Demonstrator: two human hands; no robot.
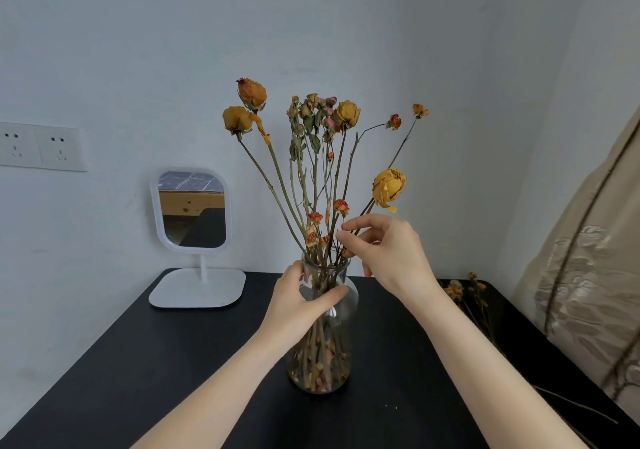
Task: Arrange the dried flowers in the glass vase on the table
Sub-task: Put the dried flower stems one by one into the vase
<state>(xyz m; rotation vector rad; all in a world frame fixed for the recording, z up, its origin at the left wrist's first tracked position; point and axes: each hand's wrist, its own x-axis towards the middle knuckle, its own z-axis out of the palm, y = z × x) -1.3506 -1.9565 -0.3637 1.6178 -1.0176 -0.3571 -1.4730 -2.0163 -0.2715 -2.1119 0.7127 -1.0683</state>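
**Stem tweak at vase mouth**

L hand (298,299) wraps the neck of the glass vase (327,351), thumb across the front, fingers round the back. Vase stands upright on the black table (104,362), body directly below this hand. R hand (384,251), just above & right of L, pinches thumb-to-forefinger on a thin stem of the dried flowers (389,187), just over the vase mouth. Which stem exactly: can't tell. Blooms fan out above both hands.

Doing it well, IMO: brace w/ L so vase can't tip. Shift one stem at a time, held low on the stem, not at the head. Petals look brittle; bits already lie in the vase bottom. Small turns, open out the bunched centre.

Spare stems (464,289) lie on table beyond R wrist. Mirror (192,208) & wall sockets (41,145) well left of L hand. No brand, label or legible writing anywhere.
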